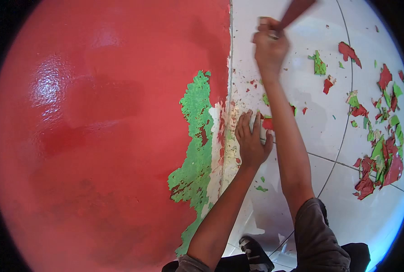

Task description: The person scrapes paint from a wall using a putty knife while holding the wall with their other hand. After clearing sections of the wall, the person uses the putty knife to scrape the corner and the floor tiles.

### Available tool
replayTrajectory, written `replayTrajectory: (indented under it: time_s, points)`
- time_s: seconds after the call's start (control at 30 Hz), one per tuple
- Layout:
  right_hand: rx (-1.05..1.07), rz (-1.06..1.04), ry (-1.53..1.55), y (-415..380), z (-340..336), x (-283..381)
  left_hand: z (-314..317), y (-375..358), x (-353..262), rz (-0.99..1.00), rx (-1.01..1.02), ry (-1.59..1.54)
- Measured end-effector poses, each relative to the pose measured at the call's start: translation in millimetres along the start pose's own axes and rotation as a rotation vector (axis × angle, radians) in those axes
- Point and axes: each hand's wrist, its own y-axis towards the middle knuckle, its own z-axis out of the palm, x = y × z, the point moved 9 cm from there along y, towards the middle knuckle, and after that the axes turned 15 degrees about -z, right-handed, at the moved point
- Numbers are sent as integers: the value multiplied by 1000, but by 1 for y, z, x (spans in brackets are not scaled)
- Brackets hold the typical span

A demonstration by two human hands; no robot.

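Note:
My right hand (271,47) is raised over the white tiles at the top, its fingers closed round the handle of a dark red tool (296,12), blurred and cut off by the frame's top. Lower down, my left hand (252,139) rests with fingers spread on the tiles beside the wall's lower edge, near a small red flake (267,123). Left of it, the red painted wall (111,136) has a long ragged patch of exposed green paint (195,154). A whitish strip (216,149) shows bare along the edge.
Peeled red and green paint pieces (381,158) lie heaped on the white tiled floor (319,181) at the right. Smaller scraps (319,63) are scattered above them. A dark sandal on a foot (255,250) shows at the bottom.

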Motion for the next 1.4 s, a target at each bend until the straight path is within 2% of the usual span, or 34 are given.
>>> replayTrajectory:
  time_s: [0.03, 0.07, 0.1, 0.17, 0.27, 0.37, 0.4, 0.5, 0.53, 0.63, 0.73, 0.83, 0.93, 1.03, 1.13, 1.23, 1.33, 1.4]
  points:
    - [-78, 248, 180, 2, -17, 2, 0, 1, -1, -5, -15, 3]
    - [-219, 394, 244, 1, -37, 15, -1, 1, -3, -3, -14, 12]
    - [-284, 381, 293, -1, -54, 17, 0, 1, -4, 0, -10, 24]
    - [-496, 565, 413, -32, -78, 6, 2, 1, -2, 8, 0, 57]
    - [-372, 833, 321, -84, -64, -11, 1, 1, -3, 4, 14, 31]
    - [330, 542, 134, -99, -8, -3, 2, -3, -3, 43, 11, 46]
    - [433, 420, 103, -95, 7, 16, 1, -3, -2, 34, 2, 22]
    - [593, 252, 239, -103, 43, 31, -1, -3, -1, 17, -25, -38]
    - [647, 283, 223, -108, 47, 27, -2, -3, -1, 21, -28, -45]
    - [537, 189, 326, -111, 49, 19, -1, -2, 0, 16, -17, -43]
    - [568, 258, 341, -111, 50, 12, 0, -2, -1, 24, -17, -15]
    - [587, 210, 324, -104, 52, 18, 1, -3, -1, 38, -27, -13]
    - [672, 55, 265, -102, 55, 18, -1, -1, -2, 38, -33, -45]
    - [682, 81, 316, -103, 59, 12, -1, -1, -5, 52, -11, -14]
    - [783, 27, 118, -92, 66, 18, -2, -1, -5, 62, -10, 5]
    - [587, -31, 96, -95, 61, 19, 0, -2, -2, 28, -4, -14]
    - [226, 139, 135, -100, 43, 11, 4, -1, 5, -36, 36, -32]
    - [-46, 515, 340, -90, 20, -18, 2, -1, 4, -38, 47, -16]
